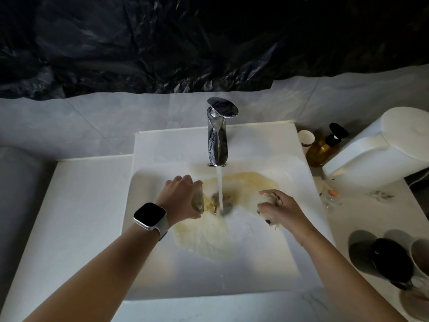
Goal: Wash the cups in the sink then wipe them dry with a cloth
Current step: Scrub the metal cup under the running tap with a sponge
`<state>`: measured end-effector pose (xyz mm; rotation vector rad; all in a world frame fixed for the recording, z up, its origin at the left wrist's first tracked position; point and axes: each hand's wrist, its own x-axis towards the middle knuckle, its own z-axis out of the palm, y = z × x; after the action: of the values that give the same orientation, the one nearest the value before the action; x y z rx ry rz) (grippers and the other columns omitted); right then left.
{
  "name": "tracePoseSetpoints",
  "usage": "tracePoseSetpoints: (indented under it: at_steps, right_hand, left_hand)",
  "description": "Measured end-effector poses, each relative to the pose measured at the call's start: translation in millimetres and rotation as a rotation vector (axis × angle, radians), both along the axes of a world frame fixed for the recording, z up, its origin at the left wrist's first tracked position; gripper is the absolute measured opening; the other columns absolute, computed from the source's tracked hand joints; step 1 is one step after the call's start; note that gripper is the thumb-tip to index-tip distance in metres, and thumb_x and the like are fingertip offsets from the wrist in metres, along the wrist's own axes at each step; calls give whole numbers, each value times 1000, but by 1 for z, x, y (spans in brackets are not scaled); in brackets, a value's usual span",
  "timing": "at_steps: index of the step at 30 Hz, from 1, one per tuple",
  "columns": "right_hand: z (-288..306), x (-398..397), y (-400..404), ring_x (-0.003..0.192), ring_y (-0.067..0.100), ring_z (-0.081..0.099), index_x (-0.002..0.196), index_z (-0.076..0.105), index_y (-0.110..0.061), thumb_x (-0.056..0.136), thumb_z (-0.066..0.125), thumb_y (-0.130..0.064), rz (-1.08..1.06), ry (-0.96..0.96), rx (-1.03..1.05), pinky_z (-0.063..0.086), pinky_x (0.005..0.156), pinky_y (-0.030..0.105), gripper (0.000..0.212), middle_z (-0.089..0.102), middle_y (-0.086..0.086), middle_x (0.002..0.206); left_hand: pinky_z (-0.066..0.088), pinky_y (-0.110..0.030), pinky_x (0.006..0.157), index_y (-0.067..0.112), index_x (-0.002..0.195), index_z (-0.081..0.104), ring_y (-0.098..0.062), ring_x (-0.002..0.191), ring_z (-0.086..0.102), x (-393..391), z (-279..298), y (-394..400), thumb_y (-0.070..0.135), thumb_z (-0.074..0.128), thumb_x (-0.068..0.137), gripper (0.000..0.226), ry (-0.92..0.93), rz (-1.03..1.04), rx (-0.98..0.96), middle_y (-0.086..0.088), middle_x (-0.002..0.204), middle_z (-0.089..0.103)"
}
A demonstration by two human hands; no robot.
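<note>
While water runs from the tap [217, 135] at 12 o'clock, the white sink [162, 263] holds yellowish water. Left hand [183, 197], at 9 o'clock of the stream, grips a small clear cup [199, 201], fingers curled round it. Right hand [282, 209], at 3 o'clock, clutches a wet cloth [269, 203] under curled fingers.

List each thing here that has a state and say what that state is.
Faucet: running.
Sink: wet, yellowish water at the drain.
Left hand: grips a clear cup.
Right hand: grips a sponge.
Black cup: lying on the counter.
Pump bottle: upright.
</note>
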<state>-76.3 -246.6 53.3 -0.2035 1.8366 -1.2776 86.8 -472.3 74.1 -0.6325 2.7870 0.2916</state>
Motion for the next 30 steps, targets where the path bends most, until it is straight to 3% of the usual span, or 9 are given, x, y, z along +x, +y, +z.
tracePoseSetpoints:
  at_steps: [4,9,13,15,17,22,25,28,30]
  right_hand:
    - [-1,-1,-4,74,16,64,119,59,-15,88,66,-27,4,12,75,49,51,27,35,71,1,101]
    - [7,7,-20,80,24,68,111,65,-22,86,66,-18,131,27,37,50,63,36,25,73,3,94]
    - [10,16,-33,68,20,62,90,67,-17,85,70,-28,198,116,33,47,57,34,12,64,1,76]
    - [13,15,-37,51,16,48,67,55,-8,86,67,-41,204,120,0,41,51,29,40,46,-2,55]
    - [18,14,-43,44,13,33,57,35,-11,86,66,-45,207,128,-18,36,50,26,54,28,-6,50]
    - [11,10,-62,47,15,33,55,36,0,75,61,-23,271,342,64,31,54,28,40,32,6,50]
    - [8,12,-70,46,16,34,53,34,1,67,53,-21,249,359,64,31,52,30,32,30,10,50]
    - [6,16,-74,46,16,34,51,34,-6,71,58,-17,190,278,26,33,52,34,33,31,9,51]
    - [10,19,-76,48,16,34,53,39,-5,77,61,-12,172,204,1,33,52,31,34,34,8,52]
  left_hand:
    - [42,-31,85,25,130,56,-24,104,54,-1,12,-5,50,83,64,75,29,-26,93,-2,114,57]
    - [51,-31,95,41,116,61,-5,100,62,0,22,-9,59,83,44,77,231,191,655,12,108,65]
    - [46,-36,107,49,117,53,-3,114,61,0,8,1,28,95,53,80,390,266,838,19,116,67]
    - [46,-43,105,47,123,52,-18,114,62,-4,1,8,33,94,55,81,429,247,832,15,116,68]
    - [47,-49,102,44,129,54,-29,112,62,-8,-5,13,44,90,55,82,454,220,861,8,119,68]
    - [45,-49,103,59,122,52,-32,110,59,-15,-9,19,50,88,55,77,496,208,885,3,117,68]
    - [44,-40,106,51,129,51,-16,116,59,-12,-12,19,50,87,56,81,486,234,882,8,123,66]
    - [39,-28,112,32,138,50,-3,133,47,0,-18,19,47,78,68,77,607,430,1133,13,144,52]
    - [40,-36,111,36,138,50,-7,132,49,9,-20,21,62,64,76,69,659,701,1344,8,146,51]
